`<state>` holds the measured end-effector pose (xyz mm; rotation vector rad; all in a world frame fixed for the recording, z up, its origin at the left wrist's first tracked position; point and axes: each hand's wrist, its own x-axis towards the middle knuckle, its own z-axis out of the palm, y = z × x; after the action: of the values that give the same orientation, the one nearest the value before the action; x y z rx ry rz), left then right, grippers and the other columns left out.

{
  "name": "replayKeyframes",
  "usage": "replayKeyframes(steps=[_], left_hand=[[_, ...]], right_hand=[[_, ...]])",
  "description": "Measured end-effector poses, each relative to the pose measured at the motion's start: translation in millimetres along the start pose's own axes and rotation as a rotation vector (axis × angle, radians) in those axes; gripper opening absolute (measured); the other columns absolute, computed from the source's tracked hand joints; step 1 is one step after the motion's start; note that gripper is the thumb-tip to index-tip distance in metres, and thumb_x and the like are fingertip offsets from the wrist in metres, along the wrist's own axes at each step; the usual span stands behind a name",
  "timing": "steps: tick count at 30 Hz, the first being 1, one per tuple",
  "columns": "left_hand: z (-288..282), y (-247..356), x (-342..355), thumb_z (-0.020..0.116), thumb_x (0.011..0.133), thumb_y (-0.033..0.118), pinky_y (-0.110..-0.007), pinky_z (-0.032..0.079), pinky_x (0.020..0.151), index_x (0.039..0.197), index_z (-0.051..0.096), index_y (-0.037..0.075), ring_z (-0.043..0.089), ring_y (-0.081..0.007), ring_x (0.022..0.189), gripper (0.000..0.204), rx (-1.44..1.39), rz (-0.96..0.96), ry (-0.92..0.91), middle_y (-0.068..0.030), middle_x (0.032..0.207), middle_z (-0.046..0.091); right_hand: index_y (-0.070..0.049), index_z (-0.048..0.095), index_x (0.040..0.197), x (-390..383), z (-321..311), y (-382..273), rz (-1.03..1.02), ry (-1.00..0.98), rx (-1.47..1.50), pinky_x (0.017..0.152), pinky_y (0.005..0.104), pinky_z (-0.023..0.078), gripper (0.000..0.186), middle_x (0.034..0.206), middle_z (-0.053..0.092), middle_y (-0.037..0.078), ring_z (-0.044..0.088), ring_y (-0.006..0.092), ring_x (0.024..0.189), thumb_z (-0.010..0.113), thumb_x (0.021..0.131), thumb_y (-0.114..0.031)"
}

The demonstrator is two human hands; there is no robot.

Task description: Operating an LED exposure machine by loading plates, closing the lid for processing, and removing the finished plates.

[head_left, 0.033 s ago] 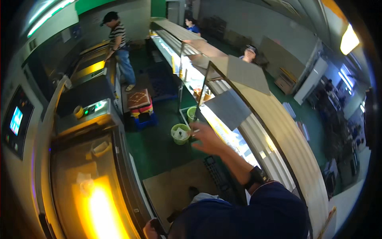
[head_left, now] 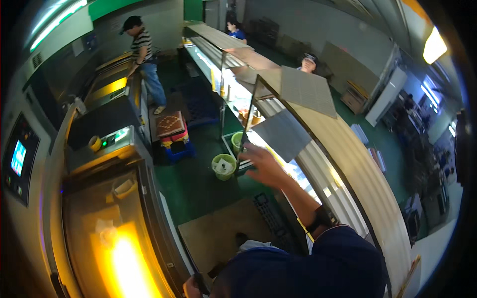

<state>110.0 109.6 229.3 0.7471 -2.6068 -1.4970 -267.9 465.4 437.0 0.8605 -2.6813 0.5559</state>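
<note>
My right hand (head_left: 264, 165) is raised over the aisle with its fingers spread and nothing visible in it. Its fingertips are beside the dark metal frame (head_left: 254, 94) of the lit bench; I cannot tell whether they touch it. A black band (head_left: 322, 217) circles that wrist. Low in the picture, my left hand (head_left: 191, 288) is partly cut off, closed around a dark piece at the edge of the machine. That machine has a glass-like top (head_left: 87, 203) with bright yellow light glowing under it.
Green bins (head_left: 223, 167) stand on the floor near the bench. Beyond them is a blue stool (head_left: 180, 151) with a patterned pad. A grey sheet (head_left: 284, 135) leans on the bench shelf. A person in a striped shirt (head_left: 142, 47) works at the far machine; others are behind the bench.
My right hand has shifted slightly to the right, its fingers still apart. The head view has turned a little. My left hand stays at the machine's edge.
</note>
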Motion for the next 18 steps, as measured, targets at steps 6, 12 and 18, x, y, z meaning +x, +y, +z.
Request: replayKeyframes(steps=[6,12,18], left_hand=[[47.2,69.9,13.4,0.06,0.091,0.022,-0.035,0.049,0.077,0.103,0.065,0.001,0.063,-0.0247,0.082,0.025,0.035,0.022,-0.219,-0.0124,0.093,0.067],[48.9,89.4,28.5,0.059,0.092,0.022,-0.034,0.049,0.076,0.102,0.065,0.001,0.064,-0.0248,0.081,0.024,0.044,0.01,-0.143,-0.0125,0.092,0.067],[50.9,58.9,33.8,0.064,0.085,0.009,-0.036,0.052,0.078,0.105,0.061,-0.004,0.065,-0.023,0.086,0.025,-0.199,-0.204,-0.081,-0.016,0.099,0.068]], right_hand=[[-0.022,0.029,0.15,-22.4,-91.3,192.3,0.616,0.145,-0.516,0.113,0.0585,0.018,0.109,0.153,0.026,0.021,0.021,0.0449,0.142,0.087,0.059,-0.032],[-0.02,0.036,0.146,-1.8,-99.0,246.0,0.789,0.018,-0.513,0.108,0.0525,0.029,0.096,0.143,0.041,0.015,0.038,0.0393,0.131,0.082,0.062,-0.033],[-0.02,0.07,0.11,7.6,-37.7,205.9,0.462,0.419,-0.642,0.081,0.0404,0.047,0.032,0.1,0.067,0.003,0.06,0.0266,0.093,0.066,0.08,-0.011]])
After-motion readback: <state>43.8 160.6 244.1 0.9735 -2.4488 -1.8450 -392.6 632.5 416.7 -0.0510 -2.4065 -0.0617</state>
